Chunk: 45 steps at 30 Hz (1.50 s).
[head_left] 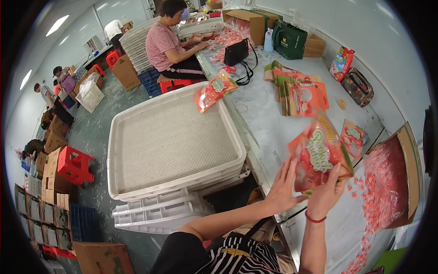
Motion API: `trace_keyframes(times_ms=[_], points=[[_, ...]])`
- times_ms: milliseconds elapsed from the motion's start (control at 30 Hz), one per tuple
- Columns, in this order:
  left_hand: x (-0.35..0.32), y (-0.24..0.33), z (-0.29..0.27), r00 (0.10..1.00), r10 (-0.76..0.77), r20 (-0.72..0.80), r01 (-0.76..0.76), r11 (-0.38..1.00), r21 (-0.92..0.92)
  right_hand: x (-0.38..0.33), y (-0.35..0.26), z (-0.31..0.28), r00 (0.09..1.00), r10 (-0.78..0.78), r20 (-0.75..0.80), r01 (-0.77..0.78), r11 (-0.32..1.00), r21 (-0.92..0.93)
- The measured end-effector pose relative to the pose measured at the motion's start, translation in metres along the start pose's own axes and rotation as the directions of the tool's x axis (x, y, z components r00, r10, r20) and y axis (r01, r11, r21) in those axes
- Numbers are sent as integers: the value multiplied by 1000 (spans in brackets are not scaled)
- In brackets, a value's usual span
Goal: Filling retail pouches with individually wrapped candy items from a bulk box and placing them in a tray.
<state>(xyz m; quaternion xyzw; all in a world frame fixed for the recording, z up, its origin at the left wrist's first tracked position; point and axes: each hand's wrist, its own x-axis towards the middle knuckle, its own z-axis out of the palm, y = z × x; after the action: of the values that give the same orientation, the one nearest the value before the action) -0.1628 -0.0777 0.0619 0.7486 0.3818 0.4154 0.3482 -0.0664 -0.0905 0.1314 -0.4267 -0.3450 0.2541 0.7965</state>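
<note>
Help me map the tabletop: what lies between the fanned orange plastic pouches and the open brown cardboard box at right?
In the head view, one separate orange plastic pouch with green-and-white print lies there.

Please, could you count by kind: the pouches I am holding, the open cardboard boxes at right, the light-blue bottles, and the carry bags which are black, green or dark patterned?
Held pouch: 1
Open cardboard box: 1
Light-blue bottle: 1
Carry bags: 3 (black handbag, green tote, dark patterned bag)
Total: 6
</note>
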Motion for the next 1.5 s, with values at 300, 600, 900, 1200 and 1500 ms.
trace_keyframes(times_ms=[300, 600, 900, 1200, 1500], points=[[11, -18, 5, 951, 193, -240, -213, 975, -60, -31, -3, 23, 990, 137, 37, -142, 964, 225], [16, -11, 12, 960, 63, -274, -159, 924, -347, -46, 4, 35, 992, 80, 99, -85, 995, 54], [13, -75, 33, 960, -220, -174, -68, 418, -906, -58, -22, -1, 762, -188, 620, 522, 745, -416], [85, -124, -112, 839, 10, -545, -40, 998, -44, -71, -3, -69, 889, 94, 448, 235, 748, -621], [117, -257, -158, 676, 23, -737, 350, 869, 348, -98, 22, -118, 905, 316, 284, -35, 721, -692]])
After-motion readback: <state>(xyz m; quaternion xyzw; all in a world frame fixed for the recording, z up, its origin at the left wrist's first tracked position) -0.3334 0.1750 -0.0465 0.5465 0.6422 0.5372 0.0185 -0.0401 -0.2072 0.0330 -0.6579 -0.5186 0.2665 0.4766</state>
